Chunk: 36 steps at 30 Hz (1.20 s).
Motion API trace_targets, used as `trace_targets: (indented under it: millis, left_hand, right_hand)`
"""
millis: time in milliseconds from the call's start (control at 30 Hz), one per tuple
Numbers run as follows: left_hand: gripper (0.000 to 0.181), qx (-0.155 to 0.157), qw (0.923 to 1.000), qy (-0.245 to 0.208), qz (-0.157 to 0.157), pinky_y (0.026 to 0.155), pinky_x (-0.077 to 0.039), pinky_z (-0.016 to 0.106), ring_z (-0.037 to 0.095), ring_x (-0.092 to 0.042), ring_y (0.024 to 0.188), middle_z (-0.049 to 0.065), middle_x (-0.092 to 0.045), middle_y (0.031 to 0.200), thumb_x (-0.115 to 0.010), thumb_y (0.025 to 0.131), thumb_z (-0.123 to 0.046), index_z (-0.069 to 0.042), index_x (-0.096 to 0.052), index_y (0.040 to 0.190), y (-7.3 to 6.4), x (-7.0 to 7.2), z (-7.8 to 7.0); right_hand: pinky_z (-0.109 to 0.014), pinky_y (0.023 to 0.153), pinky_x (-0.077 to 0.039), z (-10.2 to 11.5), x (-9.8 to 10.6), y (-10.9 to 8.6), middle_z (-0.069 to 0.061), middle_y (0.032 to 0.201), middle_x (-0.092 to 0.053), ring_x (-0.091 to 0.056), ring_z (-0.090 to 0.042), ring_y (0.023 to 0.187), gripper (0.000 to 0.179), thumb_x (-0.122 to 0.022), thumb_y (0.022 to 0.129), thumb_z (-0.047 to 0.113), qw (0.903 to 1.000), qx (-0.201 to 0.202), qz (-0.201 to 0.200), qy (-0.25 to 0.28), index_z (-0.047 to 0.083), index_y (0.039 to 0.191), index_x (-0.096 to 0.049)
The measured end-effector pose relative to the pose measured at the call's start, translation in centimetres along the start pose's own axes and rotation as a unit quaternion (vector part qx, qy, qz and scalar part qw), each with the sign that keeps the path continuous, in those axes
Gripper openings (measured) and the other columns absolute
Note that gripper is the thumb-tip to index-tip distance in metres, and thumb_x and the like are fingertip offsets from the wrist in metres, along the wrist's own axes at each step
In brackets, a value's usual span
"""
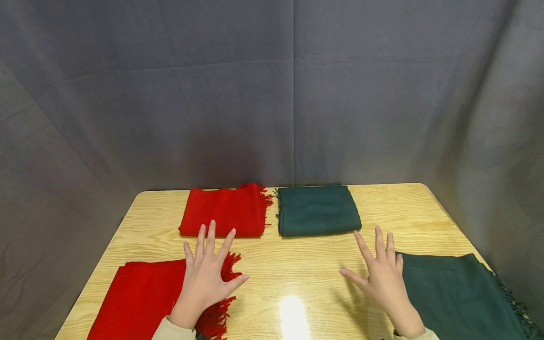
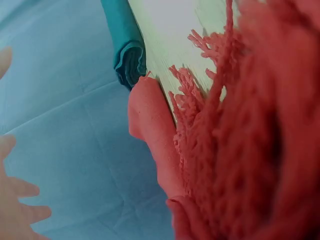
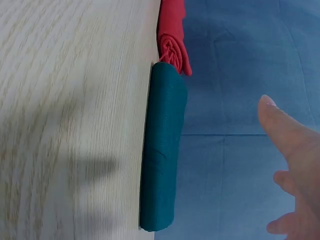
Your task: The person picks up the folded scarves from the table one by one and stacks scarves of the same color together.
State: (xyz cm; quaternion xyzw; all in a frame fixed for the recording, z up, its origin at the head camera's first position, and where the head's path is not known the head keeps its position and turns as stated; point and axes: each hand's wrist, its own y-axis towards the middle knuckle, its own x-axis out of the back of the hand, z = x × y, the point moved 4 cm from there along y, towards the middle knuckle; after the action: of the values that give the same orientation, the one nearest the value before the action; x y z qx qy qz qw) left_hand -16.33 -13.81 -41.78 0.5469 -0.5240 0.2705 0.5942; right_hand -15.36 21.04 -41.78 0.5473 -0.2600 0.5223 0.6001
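The left hand (image 1: 204,282) and right hand (image 1: 383,280), fingers spread, grasp nothing. On one wooden table (image 1: 293,269), two red fringed scarves (image 1: 225,212) lie left, two dark green fringed scarves (image 1: 318,211) right, one of each colour near the far edge.

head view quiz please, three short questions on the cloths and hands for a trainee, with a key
1. How many cloths lie on the table?
2. True or false: the left hand and the right hand have their fingers spread and hold nothing.
3. Fill the gap: the far red cloth lies to the ____ of the far green cloth.

Key: 1. Four, counting the near red cloth and the near green cloth. 2. True. 3. Left.
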Motion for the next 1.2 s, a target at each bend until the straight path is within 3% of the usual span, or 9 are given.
trace_targets:
  millis: [367, 633, 867, 1000, 1200]
  left_hand:
    - [0.095, -0.013, 0.9994, -0.018, -0.026, 0.094, -0.021, 0.067, 0.039, -0.018, 0.130, 0.017, -0.014, 0.148, -0.068, 0.066, -0.056, -0.021, -0.026, 0.144, 0.9, 0.4, -0.4]
    - [0.079, -0.037, 0.9939, -0.077, -0.069, 0.093, -0.032, 0.057, 0.036, -0.038, 0.119, 0.019, -0.036, 0.137, -0.070, 0.072, -0.042, -0.011, -0.038, 0.137, 2.3, 1.3, -1.0]
    - [0.068, -0.055, 0.9876, -0.109, -0.098, 0.084, -0.044, 0.049, 0.031, -0.051, 0.105, 0.016, -0.051, 0.121, -0.071, 0.072, -0.031, -0.007, -0.044, 0.130, 3.7, 1.9, -1.5]
    - [0.065, -0.047, 0.9857, -0.133, -0.092, 0.079, -0.047, 0.045, 0.029, -0.055, 0.099, 0.014, -0.055, 0.116, -0.072, 0.074, -0.027, -0.006, -0.045, 0.129, 4.7, 2.2, -1.6]
    - [0.058, -0.011, 0.9761, -0.206, -0.069, 0.072, -0.049, 0.039, 0.025, -0.056, 0.096, 0.010, -0.057, 0.108, -0.070, 0.077, -0.023, -0.007, -0.044, 0.128, 5.9, 2.5, -2.0]
  right_hand:
    - [-0.073, 0.083, -0.021, -0.4, 0.4, 0.5, -0.028, 0.144, -0.015, -0.010, -0.055, 0.127, 0.088, -0.072, 0.071, 0.046, 0.9998, -0.004, 0.007, 0.016, 0.019, 0.143, -0.030]
    - [-0.069, 0.084, -0.030, -0.6, 1.1, 1.7, -0.032, 0.137, -0.030, -0.027, -0.055, 0.121, 0.078, -0.070, 0.077, 0.039, 0.9976, -0.005, 0.028, 0.063, 0.005, 0.138, -0.036]
    - [-0.063, 0.082, -0.037, -0.9, 1.9, 2.8, -0.031, 0.130, -0.040, -0.040, -0.051, 0.113, 0.071, -0.065, 0.083, 0.035, 0.9949, -0.010, 0.031, 0.096, 0.000, 0.137, -0.036]
    - [-0.060, 0.085, -0.038, -1.0, 2.2, 3.4, -0.030, 0.127, -0.045, -0.044, -0.048, 0.112, 0.065, -0.064, 0.084, 0.032, 0.9940, -0.017, 0.031, 0.104, -0.002, 0.133, -0.040]
    - [-0.054, 0.074, -0.047, -1.0, 2.7, 4.2, -0.028, 0.114, -0.055, -0.057, -0.044, 0.096, 0.054, -0.065, 0.084, 0.023, 0.9879, -0.008, 0.030, 0.152, -0.001, 0.128, -0.045]
